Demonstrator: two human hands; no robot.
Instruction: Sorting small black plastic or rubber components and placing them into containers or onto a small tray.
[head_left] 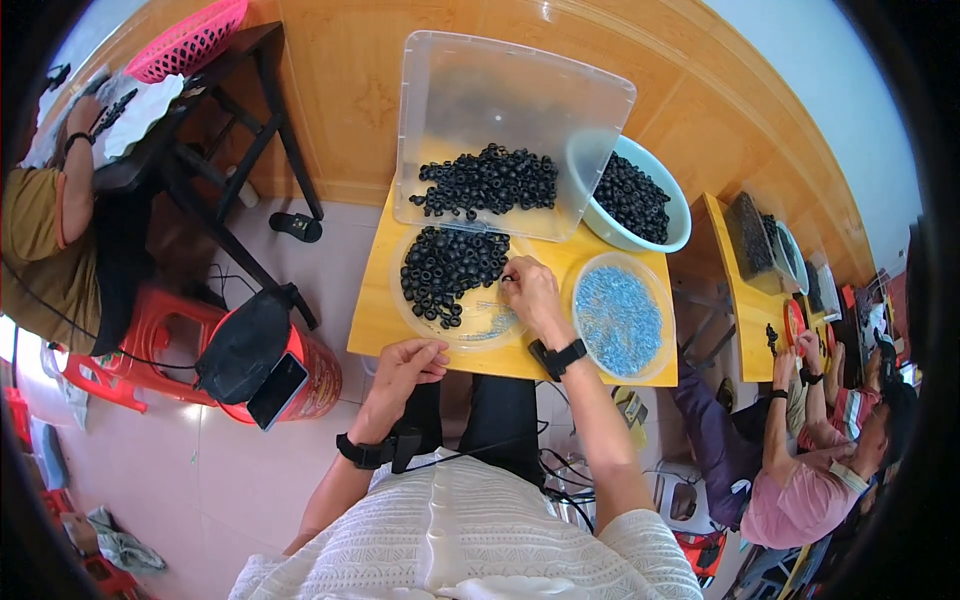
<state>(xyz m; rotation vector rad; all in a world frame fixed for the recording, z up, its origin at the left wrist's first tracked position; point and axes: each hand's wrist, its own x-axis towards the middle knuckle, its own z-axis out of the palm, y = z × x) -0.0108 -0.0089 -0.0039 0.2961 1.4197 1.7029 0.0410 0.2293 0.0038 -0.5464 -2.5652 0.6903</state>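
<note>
My right hand reaches over the right side of a shallow round clear tray, its fingertips pinched on what looks like a small black ring. Many black rings lie in that tray, with a few thin, light blue pin-like pieces near its front. Just below the tray's front edge, my left hand is closed with thumb and fingertips together. Anything between those fingers is too small to make out. A round clear tub full of light blue pin-like pieces stands right of my right hand.
Behind the tray, a clear plastic box holds more black rings. A pale blue bowl of black rings stands beside it on the yellow table. Left are a red bucket and a phone. Other people work at both sides.
</note>
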